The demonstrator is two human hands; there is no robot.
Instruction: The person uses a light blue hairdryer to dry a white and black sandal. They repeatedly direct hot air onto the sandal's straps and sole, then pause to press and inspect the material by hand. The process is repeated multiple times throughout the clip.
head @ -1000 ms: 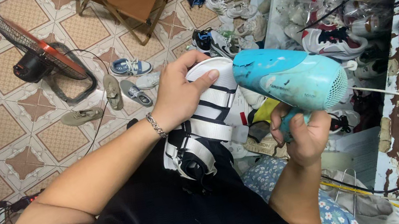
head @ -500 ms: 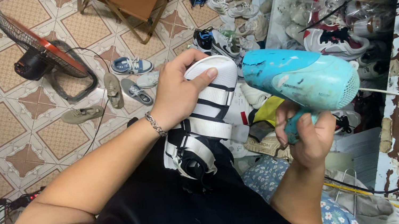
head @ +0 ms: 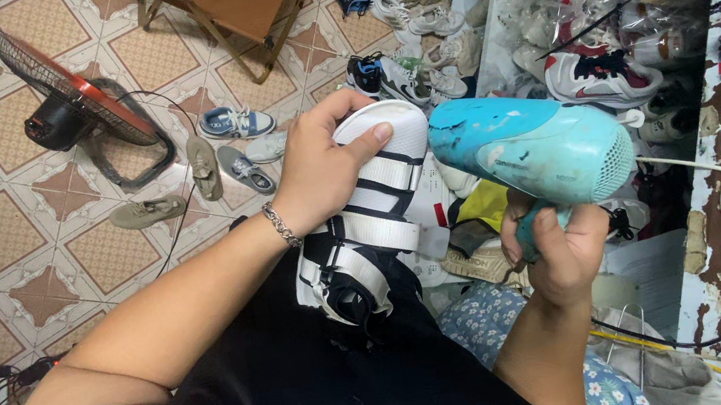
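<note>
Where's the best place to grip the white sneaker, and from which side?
Grip the white sneaker at its toe end, from the person's left, as the left hand does. The sole faces the hair dryer, so that side must stay clear.

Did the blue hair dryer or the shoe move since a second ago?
Hardly. The blue hair dryer in the right hand slid slightly right and a little lower, with its nozzle still aimed at the white shoe. The left hand keeps holding the shoe in the same place. Nothing was picked up or let go. The fan on the floor stayed put.
</note>
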